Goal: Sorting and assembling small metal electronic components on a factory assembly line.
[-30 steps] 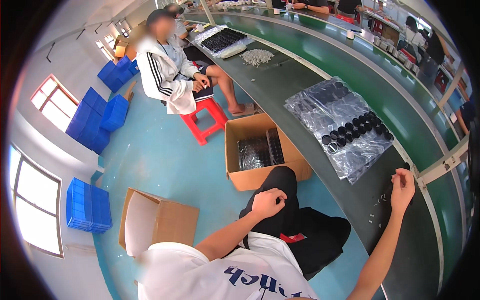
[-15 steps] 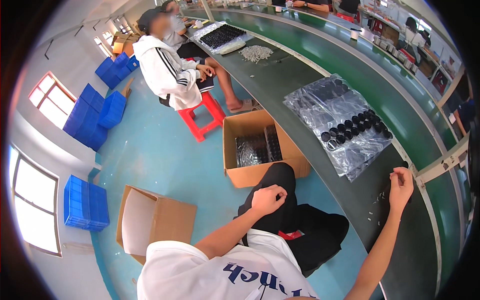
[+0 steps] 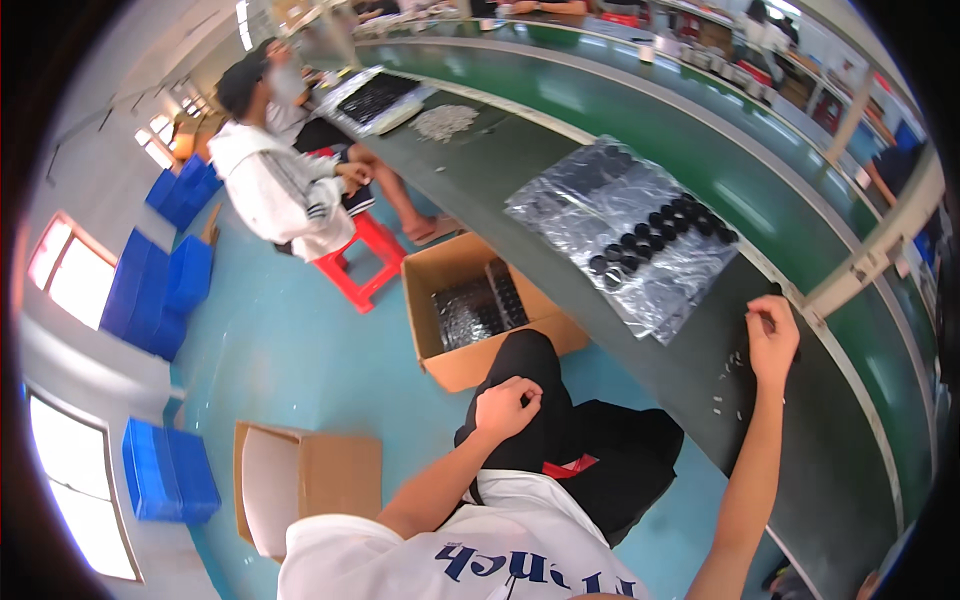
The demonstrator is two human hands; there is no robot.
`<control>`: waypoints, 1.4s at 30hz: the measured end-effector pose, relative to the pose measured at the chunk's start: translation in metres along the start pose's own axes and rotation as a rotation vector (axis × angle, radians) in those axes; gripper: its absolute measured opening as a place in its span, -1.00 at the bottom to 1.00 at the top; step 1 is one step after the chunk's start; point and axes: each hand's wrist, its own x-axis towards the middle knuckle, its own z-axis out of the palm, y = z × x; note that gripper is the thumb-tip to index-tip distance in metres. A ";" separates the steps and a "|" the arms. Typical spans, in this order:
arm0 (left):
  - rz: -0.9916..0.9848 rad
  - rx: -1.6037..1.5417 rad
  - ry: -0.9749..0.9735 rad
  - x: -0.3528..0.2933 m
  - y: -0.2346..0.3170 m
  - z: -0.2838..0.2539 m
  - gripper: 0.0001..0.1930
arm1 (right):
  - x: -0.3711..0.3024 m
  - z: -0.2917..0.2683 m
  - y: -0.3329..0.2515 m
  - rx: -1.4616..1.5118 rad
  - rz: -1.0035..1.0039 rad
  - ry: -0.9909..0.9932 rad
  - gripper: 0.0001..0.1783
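My left hand (image 3: 508, 408) is over my dark-trousered knee (image 3: 532, 362), its fingers curled in; whatever they may hold is hidden. Above the dark green tabletop (image 3: 690, 385), my right hand (image 3: 773, 335) is bent with thumb and fingertips close together; anything between them is too small to make out. Several small pale pieces (image 3: 728, 372) lie scattered beside that hand. Farther along the table are clear plastic bags (image 3: 660, 305), and on them rows of round black caps (image 3: 655, 238). More dark round pieces show through the plastic at its far end.
An open cardboard box (image 3: 455, 365) with bagged dark parts stands by my knee. Another open box (image 3: 340, 480) is at lower left. A person on a red stool (image 3: 362, 262) sits farther along the table, near a pale heap (image 3: 445, 122). Blue crates (image 3: 170, 470) line the wall.
The view has turned, so the table and bags appear farther left. My right hand stays over the table with fingers bent, and my left hand remains curled over my knee.
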 end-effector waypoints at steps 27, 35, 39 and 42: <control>0.052 0.054 0.024 0.002 -0.003 0.002 -0.92 | 0.002 0.002 -0.017 -0.036 0.103 0.058 -0.81; -0.006 0.071 -0.010 0.002 0.002 0.001 -0.92 | 0.002 0.003 -0.022 -0.036 0.112 0.037 -0.81; -0.002 0.045 -0.016 0.001 0.005 0.001 -0.91 | 0.001 0.003 -0.017 -0.009 0.096 0.026 -0.81; -0.006 0.059 -0.016 0.004 0.005 0.003 -0.91 | 0.002 0.003 -0.020 -0.037 0.106 0.036 -0.82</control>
